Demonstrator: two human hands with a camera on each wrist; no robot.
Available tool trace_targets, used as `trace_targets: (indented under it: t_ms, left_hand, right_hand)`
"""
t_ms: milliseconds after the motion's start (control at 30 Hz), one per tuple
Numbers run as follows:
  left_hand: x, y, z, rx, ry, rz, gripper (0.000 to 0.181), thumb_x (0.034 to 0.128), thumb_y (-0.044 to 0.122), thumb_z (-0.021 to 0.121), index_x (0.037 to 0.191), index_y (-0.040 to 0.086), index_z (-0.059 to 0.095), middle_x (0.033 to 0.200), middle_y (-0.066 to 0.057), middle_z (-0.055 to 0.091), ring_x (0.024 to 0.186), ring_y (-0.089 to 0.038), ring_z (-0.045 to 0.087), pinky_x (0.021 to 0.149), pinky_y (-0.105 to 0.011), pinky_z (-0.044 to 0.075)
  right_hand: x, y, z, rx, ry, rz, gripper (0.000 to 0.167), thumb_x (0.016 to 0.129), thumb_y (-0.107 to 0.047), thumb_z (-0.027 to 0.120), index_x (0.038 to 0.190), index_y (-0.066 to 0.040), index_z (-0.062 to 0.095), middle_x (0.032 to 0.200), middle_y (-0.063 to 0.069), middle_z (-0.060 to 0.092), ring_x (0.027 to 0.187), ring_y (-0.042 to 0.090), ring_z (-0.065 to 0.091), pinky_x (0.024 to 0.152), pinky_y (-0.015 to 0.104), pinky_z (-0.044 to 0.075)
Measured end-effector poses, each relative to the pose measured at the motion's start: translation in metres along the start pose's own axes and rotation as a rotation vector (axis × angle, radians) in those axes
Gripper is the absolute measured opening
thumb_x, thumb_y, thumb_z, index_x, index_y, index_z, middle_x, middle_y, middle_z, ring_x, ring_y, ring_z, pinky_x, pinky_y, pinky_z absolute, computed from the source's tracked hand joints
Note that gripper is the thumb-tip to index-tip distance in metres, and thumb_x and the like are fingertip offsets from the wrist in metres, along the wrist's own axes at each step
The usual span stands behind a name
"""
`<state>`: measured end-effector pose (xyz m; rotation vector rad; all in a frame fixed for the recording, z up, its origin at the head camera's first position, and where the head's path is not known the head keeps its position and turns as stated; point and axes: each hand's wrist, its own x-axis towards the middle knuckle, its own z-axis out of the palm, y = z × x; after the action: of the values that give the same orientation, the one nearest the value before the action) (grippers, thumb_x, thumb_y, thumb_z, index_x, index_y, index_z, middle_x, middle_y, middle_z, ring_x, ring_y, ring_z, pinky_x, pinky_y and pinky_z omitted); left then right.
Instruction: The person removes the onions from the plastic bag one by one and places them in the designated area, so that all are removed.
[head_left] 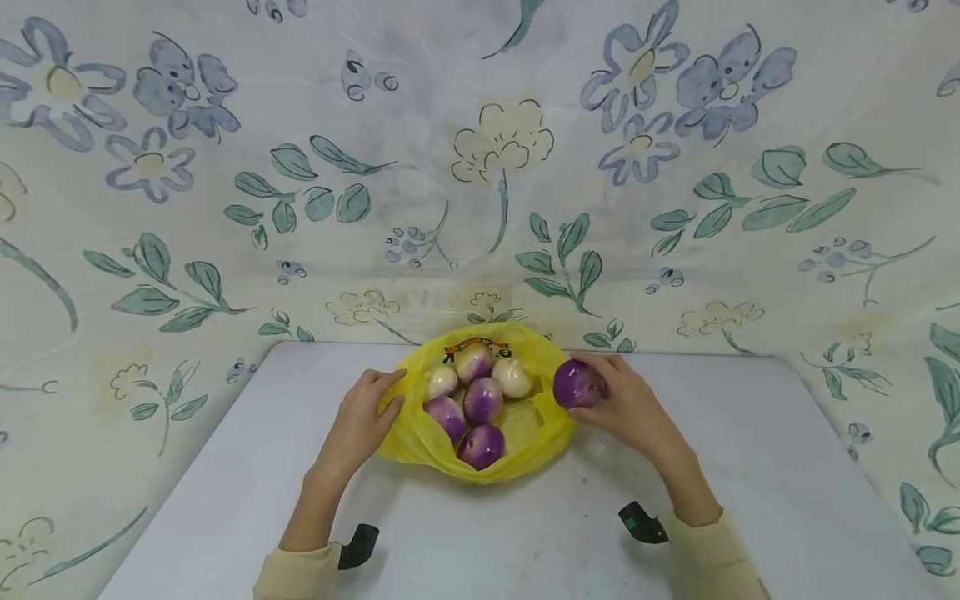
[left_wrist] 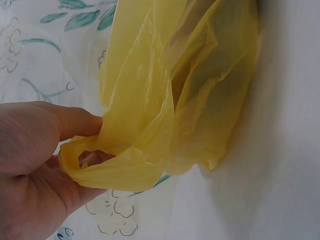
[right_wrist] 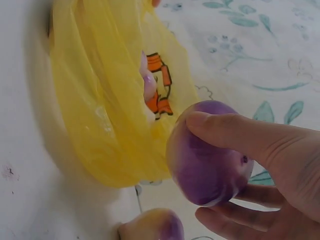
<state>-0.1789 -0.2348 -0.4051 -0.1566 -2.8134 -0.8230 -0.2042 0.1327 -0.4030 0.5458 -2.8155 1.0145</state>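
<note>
A yellow plastic bag (head_left: 517,458) stands with its mouth spread, several purple and whitish onions (head_left: 483,401) inside it. My left hand (head_left: 366,417) holds the bag's left edge; in the left wrist view thumb and fingers lie on either side of a fold of the plastic (left_wrist: 125,170). At the bag's right rim, my right hand (head_left: 618,404) grips a shiny purple onion (head_left: 576,384), thumb on one side and fingers on the other. Below that one in the right wrist view lies another onion (right_wrist: 152,226), cream and purple, partly cut off by the frame.
The bag rests on a white table (head_left: 225,467) near its back edge. Behind rises a flower-printed cloth (head_left: 420,183). Black wrist devices (head_left: 358,547) show near both sleeves. An orange and black print (right_wrist: 161,82) marks the bag.
</note>
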Motion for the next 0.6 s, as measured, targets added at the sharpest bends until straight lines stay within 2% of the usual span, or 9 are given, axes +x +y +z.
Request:
trace_targets:
  t_ms: [333,600]
  left_hand:
    - [-0.002,-0.002,0.000,0.000,-0.003,0.007,0.039,0.0936,0.007,0.063,0.132,0.002,0.060,0.114,-0.018,0.060,0.098,-0.028,0.060,0.089,-0.044,0.058]
    - [0.000,-0.002,-0.001,0.010,0.004,0.018,0.039,0.0933,0.006,0.063,0.131,0.002,0.060,0.113,-0.018,0.060,0.098,-0.028,0.060,0.088,-0.044,0.058]
  right_hand:
    - [-0.002,0.016,-0.013,-0.042,0.054,-0.001,0.078,0.075,-0.027,0.086,0.142,-0.022,0.048,0.126,0.017,0.055,0.115,0.037,0.058,0.092,0.054,0.056]
    - [-0.002,0.026,-0.019,-0.048,0.059,0.042,0.080,0.076,-0.031,0.085,0.145,-0.022,0.045,0.131,0.020,0.053,0.112,0.037,0.059,0.086,0.049,0.059]
